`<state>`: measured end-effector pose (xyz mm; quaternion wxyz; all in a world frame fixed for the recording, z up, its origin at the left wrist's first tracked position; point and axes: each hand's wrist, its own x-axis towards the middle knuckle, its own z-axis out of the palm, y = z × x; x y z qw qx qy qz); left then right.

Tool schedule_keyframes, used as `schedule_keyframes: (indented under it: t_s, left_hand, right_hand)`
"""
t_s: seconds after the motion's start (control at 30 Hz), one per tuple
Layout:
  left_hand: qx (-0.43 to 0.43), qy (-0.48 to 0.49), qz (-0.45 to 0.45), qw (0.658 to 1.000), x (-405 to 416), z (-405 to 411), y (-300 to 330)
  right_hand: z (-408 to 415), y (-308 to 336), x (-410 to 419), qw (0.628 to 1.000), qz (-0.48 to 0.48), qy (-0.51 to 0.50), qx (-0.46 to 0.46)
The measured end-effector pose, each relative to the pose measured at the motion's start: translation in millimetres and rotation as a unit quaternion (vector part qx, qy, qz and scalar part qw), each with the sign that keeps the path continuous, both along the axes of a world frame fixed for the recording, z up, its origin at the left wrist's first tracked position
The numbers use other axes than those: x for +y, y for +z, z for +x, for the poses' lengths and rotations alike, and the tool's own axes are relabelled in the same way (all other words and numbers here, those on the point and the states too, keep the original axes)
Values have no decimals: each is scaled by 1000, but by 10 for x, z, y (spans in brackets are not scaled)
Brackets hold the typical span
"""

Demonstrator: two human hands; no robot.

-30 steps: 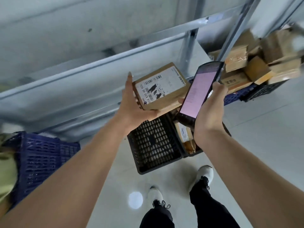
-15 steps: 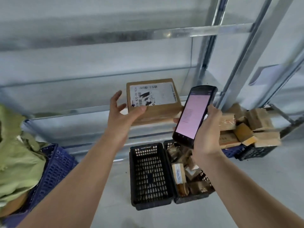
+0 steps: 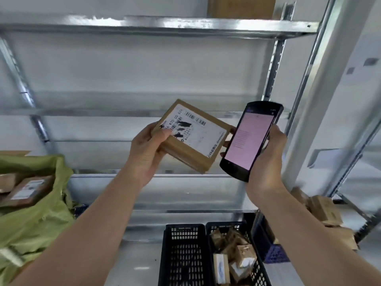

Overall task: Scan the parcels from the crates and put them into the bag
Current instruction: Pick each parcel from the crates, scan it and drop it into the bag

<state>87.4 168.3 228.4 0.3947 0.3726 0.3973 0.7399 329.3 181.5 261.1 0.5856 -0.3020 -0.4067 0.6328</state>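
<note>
Mid-frame, the left hand (image 3: 147,148) grips a flat cardboard parcel (image 3: 192,137) (white label up, tilted); the right hand (image 3: 268,157) clasps a glossy black scanner (image 3: 250,141).

Blurred cartons (image 3: 325,211) at right; green bag (image 3: 31,219) cut by left edge.

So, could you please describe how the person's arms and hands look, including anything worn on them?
Both forearms are bare up to the frame's edge: no sleeves show. The left hand and right hand wear no gloves, and no rings, watch or wristband are visible. No markings show on either arm.
</note>
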Motion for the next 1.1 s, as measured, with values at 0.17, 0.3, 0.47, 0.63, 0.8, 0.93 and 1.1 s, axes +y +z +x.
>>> schedule_keyframes:
  t_s: [0.17,0.3,0.47,0.63,0.8,0.93,1.1]
  left_hand:
    - [-72,48,18,996,-108,-2,423]
    - [-101,30,-46,993,-216,19,656]
    - [-26,-118,-26,992,-324,-157,808]
    - [80,-185,-30,979,-352,-354,910]
    - [104,-157,31,982,-426,-460,973]
    - [119,-119,81,982,-416,-592,998]
    - [137,-88,131,978,-421,-845,1033]
  right_hand:
    - [-315,189,-294,999,-4,-34,18]
    - [-665,320,-475,996,-24,-62,52]
    - [-974,438,-581,995,-8,-70,75]
    - [-1143,475,-645,993,-6,-98,61]
    - [-1199,563,-716,992,-11,-117,48]
    - [-1291,618,-783,994,-6,-110,25]
    - [-1308,678,-790,998,32,-60,-11]
